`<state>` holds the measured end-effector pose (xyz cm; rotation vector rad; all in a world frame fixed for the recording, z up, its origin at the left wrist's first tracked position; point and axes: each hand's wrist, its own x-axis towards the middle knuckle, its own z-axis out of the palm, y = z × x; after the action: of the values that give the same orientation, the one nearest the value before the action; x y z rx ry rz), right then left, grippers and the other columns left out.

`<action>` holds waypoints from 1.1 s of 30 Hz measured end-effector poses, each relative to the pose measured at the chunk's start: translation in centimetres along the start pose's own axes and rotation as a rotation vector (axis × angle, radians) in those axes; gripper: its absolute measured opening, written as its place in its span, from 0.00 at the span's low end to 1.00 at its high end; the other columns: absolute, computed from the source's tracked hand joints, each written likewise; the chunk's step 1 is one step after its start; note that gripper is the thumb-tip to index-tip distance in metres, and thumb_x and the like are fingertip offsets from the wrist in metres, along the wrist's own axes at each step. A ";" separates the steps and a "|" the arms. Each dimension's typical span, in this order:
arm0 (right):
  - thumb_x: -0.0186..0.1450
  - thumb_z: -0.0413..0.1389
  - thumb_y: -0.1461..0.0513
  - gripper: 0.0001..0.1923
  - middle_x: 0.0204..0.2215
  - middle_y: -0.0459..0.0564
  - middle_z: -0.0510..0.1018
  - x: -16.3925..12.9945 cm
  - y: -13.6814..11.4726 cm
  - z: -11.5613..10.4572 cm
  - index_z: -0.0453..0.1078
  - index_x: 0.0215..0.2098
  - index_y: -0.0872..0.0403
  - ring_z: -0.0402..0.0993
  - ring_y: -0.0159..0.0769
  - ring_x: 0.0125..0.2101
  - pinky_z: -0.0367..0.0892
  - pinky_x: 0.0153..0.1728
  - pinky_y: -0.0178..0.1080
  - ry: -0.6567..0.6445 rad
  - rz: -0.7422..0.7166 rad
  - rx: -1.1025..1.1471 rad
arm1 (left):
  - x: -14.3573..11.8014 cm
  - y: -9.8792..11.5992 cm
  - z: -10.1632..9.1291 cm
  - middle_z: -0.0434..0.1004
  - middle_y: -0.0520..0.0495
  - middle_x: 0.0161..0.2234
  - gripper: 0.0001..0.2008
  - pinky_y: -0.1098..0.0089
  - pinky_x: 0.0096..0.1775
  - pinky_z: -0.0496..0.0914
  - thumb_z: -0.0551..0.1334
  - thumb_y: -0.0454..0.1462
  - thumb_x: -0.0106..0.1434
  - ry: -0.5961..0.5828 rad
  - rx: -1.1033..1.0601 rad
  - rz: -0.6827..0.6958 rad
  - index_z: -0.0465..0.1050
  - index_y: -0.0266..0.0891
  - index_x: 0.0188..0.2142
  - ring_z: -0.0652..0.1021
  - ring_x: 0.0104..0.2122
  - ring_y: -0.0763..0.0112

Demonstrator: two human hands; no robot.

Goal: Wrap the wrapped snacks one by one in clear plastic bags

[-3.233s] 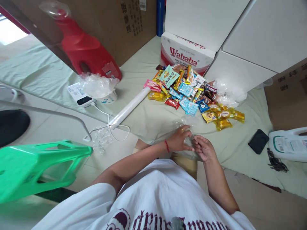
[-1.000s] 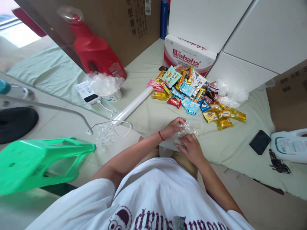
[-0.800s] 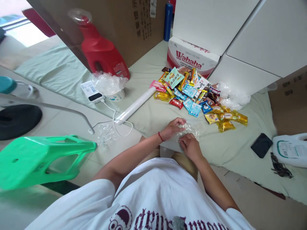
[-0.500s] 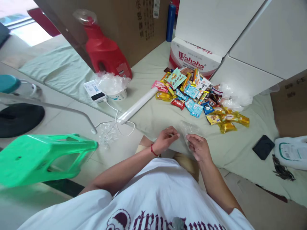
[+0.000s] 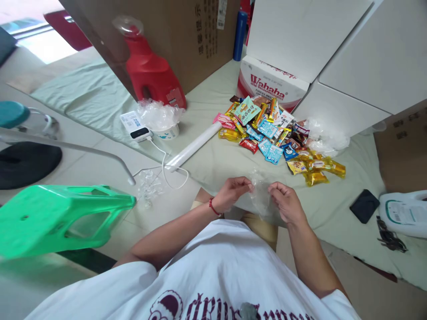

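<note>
Both our hands meet near the lower middle of the frame: our left hand (image 5: 232, 192), a red string at its wrist, pinches the left edge of a clear plastic bag (image 5: 260, 198) between thumb and fingertips, and our right hand (image 5: 286, 204) pinches the right edge the same way. That bag hangs between the two hands, thin and crinkled, just above our knees and the near edge of the pale green sheet (image 5: 213, 160).

Above the hands, in the upper middle of the frame, a heap of snack packets (image 5: 273, 138) lies on the sheet, well apart from the bag. Behind the heap stands a white and red Wahaha carton (image 5: 270, 84), with a blue bottle (image 5: 239, 29) to its left. A white roll (image 5: 193, 146) lies slanted just left of the packets. Farther left we see a white tub (image 5: 165, 130) covered in crumpled plastic, a power bank (image 5: 136, 126) with a white cable beside it, and a red jug (image 5: 150, 71) behind them. A green stool (image 5: 60, 218) lies on its side at the lower left. At the right edge lie a black phone (image 5: 364, 206) and a white jug (image 5: 405, 213).
</note>
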<state>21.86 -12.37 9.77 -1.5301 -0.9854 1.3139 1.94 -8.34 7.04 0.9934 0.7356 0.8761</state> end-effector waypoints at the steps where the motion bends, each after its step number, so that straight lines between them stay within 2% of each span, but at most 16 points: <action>1: 0.55 0.66 0.51 0.14 0.17 0.38 0.60 0.0 -0.1 -0.2 0.73 0.27 0.53 0.48 0.26 0.19 0.44 0.20 0.33 -0.004 -0.003 0.002 | 0.1 0.1 0.0 0.79 0.47 0.29 0.20 0.69 0.41 0.67 0.73 0.52 0.57 0.012 -0.001 -0.003 0.79 0.35 0.30 0.75 0.33 0.71; 5: 0.56 0.68 0.48 0.18 0.18 0.38 0.61 -0.1 -0.2 0.6 0.75 0.31 0.53 0.47 0.26 0.20 0.44 0.21 0.33 -0.013 -0.021 -0.002 | 0.3 0.2 0.6 0.77 0.49 0.27 0.19 0.71 0.35 0.65 0.75 0.50 0.53 0.072 0.031 -0.026 0.79 0.34 0.29 0.72 0.29 0.73; 10: 0.55 0.69 0.44 0.22 0.19 0.39 0.62 0.1 -0.2 1.7 0.75 0.30 0.54 0.49 0.25 0.20 0.46 0.21 0.33 -0.055 -0.016 -0.015 | 0.4 0.1 1.3 0.74 0.52 0.25 0.19 0.72 0.34 0.62 0.76 0.48 0.51 0.066 0.004 -0.027 0.77 0.35 0.28 0.69 0.28 0.75; 14: 0.54 0.69 0.45 0.22 0.18 0.39 0.61 0.2 -1.1 0.7 0.74 0.28 0.54 0.48 0.24 0.19 0.44 0.20 0.32 -0.144 0.040 -0.001 | 0.8 0.4 0.9 0.74 0.51 0.27 0.19 0.70 0.38 0.64 0.74 0.49 0.53 0.037 -0.053 -0.015 0.75 0.35 0.28 0.71 0.30 0.73; 20: 0.49 0.72 0.50 0.20 0.18 0.38 0.59 1.1 -2.5 -1.7 0.71 0.27 0.53 0.46 0.23 0.19 0.40 0.18 0.29 -0.273 0.231 0.152 | 1.7 0.5 0.5 0.73 0.51 0.29 0.24 0.70 0.38 0.66 0.71 0.56 0.57 -0.016 -0.030 -0.020 0.69 0.38 0.32 0.72 0.30 0.73; 22: 0.47 0.73 0.50 0.22 0.20 0.39 0.61 1.5 -2.5 -2.2 0.70 0.27 0.53 0.47 0.23 0.20 0.41 0.17 0.28 -0.235 0.232 0.175 | 1.9 0.6 0.8 0.72 0.51 0.29 0.24 0.69 0.37 0.67 0.68 0.57 0.60 -0.046 0.013 -0.008 0.66 0.39 0.34 0.73 0.30 0.73; 23: 0.48 0.73 0.48 0.23 0.21 0.40 0.62 1.7 -2.3 -2.3 0.70 0.27 0.53 0.49 0.24 0.20 0.44 0.17 0.28 -0.174 0.201 0.171 | 2.0 0.6 0.9 0.72 0.52 0.29 0.24 0.69 0.36 0.67 0.66 0.57 0.62 -0.039 0.047 0.010 0.65 0.40 0.34 0.72 0.29 0.73; 25: 0.51 0.70 0.42 0.26 0.25 0.43 0.67 1.6 -1.9 -2.4 0.71 0.29 0.52 0.56 0.27 0.23 0.51 0.18 0.28 -0.022 0.116 0.148 | 2.2 0.5 1.3 0.70 0.53 0.27 0.20 0.69 0.35 0.66 0.63 0.54 0.67 0.021 0.163 0.073 0.63 0.41 0.34 0.71 0.28 0.73; 27: 0.56 0.63 0.35 0.30 0.29 0.46 0.71 1.2 -1.4 -2.1 0.73 0.32 0.52 0.62 0.31 0.27 0.59 0.20 0.30 0.059 0.077 0.126 | 2.3 0.4 1.8 0.70 0.53 0.27 0.15 0.69 0.35 0.64 0.59 0.49 0.70 0.095 0.324 0.155 0.63 0.41 0.34 0.70 0.29 0.72; 28: 0.57 0.60 0.33 0.32 0.30 0.47 0.72 0.9 -1.1 -1.9 0.74 0.34 0.52 0.64 0.32 0.29 0.62 0.21 0.31 0.053 0.083 0.107 | 2.4 0.3 2.1 0.70 0.53 0.27 0.13 0.69 0.35 0.63 0.58 0.47 0.71 0.114 0.398 0.192 0.63 0.42 0.34 0.70 0.29 0.72; 30: 0.55 0.62 0.34 0.31 0.29 0.47 0.73 0.4 -0.7 -1.4 0.74 0.33 0.52 0.65 0.33 0.28 0.65 0.23 0.33 -0.016 0.104 0.044 | 2.5 0.1 2.5 0.70 0.53 0.28 0.11 0.69 0.35 0.63 0.57 0.44 0.71 0.115 0.486 0.239 0.63 0.42 0.34 0.70 0.29 0.72; 33: 0.53 0.69 0.41 0.25 0.21 0.42 0.68 0.2 -0.2 -0.7 0.70 0.27 0.52 0.61 0.30 0.24 0.62 0.23 0.33 -0.099 0.075 -0.017 | 2.6 0.1 2.7 0.70 0.53 0.28 0.12 0.69 0.36 0.64 0.58 0.45 0.71 0.122 0.457 0.244 0.63 0.42 0.35 0.71 0.29 0.71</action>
<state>22.59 -12.17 9.93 -1.5401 -1.0118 1.4496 5.41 -7.05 7.81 1.4671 0.9575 1.0086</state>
